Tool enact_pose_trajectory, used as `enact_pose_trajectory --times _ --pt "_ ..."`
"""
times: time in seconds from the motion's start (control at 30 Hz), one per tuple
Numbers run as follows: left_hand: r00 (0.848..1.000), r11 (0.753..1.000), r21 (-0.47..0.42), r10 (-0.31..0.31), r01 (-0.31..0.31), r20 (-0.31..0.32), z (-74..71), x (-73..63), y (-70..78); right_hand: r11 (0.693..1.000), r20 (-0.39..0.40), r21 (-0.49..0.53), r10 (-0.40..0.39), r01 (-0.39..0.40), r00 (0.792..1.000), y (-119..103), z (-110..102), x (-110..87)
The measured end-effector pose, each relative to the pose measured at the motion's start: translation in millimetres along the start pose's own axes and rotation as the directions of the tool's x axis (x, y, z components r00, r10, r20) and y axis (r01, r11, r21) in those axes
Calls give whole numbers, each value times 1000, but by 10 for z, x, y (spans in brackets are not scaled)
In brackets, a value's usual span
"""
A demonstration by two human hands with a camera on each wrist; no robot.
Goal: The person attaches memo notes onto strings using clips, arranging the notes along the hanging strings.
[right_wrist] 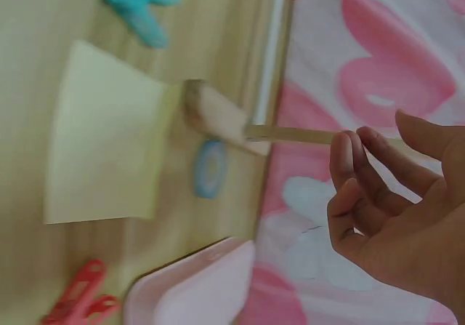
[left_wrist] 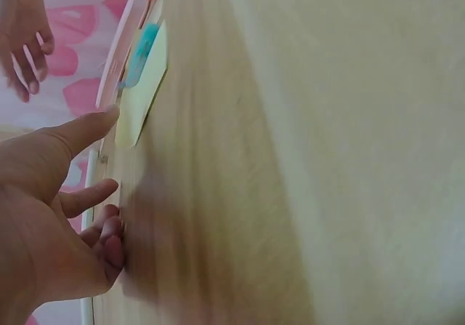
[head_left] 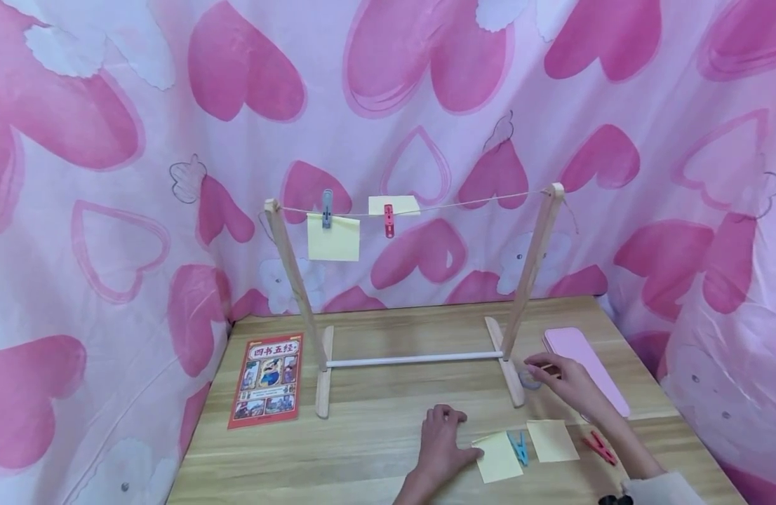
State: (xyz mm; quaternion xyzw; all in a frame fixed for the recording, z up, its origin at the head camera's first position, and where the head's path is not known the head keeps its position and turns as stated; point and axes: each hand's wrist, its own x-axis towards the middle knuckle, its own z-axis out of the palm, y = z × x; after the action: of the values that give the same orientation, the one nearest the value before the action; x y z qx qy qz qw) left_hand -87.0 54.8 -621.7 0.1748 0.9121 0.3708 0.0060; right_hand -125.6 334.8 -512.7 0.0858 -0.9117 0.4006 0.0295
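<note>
My left hand (head_left: 444, 447) is low over the table, thumb stretched out to the left edge of a pale yellow sticky note (head_left: 498, 457) and fingers loosely bent. In the left wrist view the thumb tip overlaps the note's edge. Between this note and a second yellow note (head_left: 553, 441) lies a blue clothespin (head_left: 518, 447). With nothing in its fingers, my right hand (head_left: 567, 381) hovers by the stand's right foot, over a small blue tape roll (right_wrist: 211, 168). A red clothespin (head_left: 599, 447) lies below the right forearm.
A wooden stand (head_left: 533, 273) carries a string; a grey clothespin (head_left: 328, 209) and a pink-red clothespin (head_left: 389, 221) hold yellow notes on it. At left lies a red-bordered booklet (head_left: 268, 382), at right a pink case (head_left: 584, 365). A heart-patterned curtain (head_left: 375, 91) hangs behind.
</note>
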Motion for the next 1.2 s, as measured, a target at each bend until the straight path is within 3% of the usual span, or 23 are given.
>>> enact_pose_trajectory --times 0.1,0.23,0.37,0.5,0.63,0.8,1.0,1.2 --pt "999 996 84 22 -19 -31 139 -35 -40 999 11 -31 15 -15 1000 120 102 -42" --pt "995 984 175 54 -39 -82 293 -77 -77 999 89 -48 29 -25 996 228 242 -157" --pt "994 975 218 48 -27 -94 252 -112 -7 992 140 -122 57 -40 988 270 382 -301" --pt "999 979 204 5 3 -38 141 -121 87 977 146 -191 126 -97 981 245 537 -420" --pt "999 981 193 11 -5 -30 201 -127 58 953 125 -278 160 -120 979 204 694 -521" --pt "999 981 189 42 -36 -33 185 -129 84 923 92 -357 185 -141 978 176 813 -615" --pt "996 991 111 82 -78 -26 151 -140 89 924 55 -358 167 -137 984 128 885 -658" --pt "982 990 5 143 -144 -121 201 -154 51 927 59 -340 186 -156 981 76 905 -673"
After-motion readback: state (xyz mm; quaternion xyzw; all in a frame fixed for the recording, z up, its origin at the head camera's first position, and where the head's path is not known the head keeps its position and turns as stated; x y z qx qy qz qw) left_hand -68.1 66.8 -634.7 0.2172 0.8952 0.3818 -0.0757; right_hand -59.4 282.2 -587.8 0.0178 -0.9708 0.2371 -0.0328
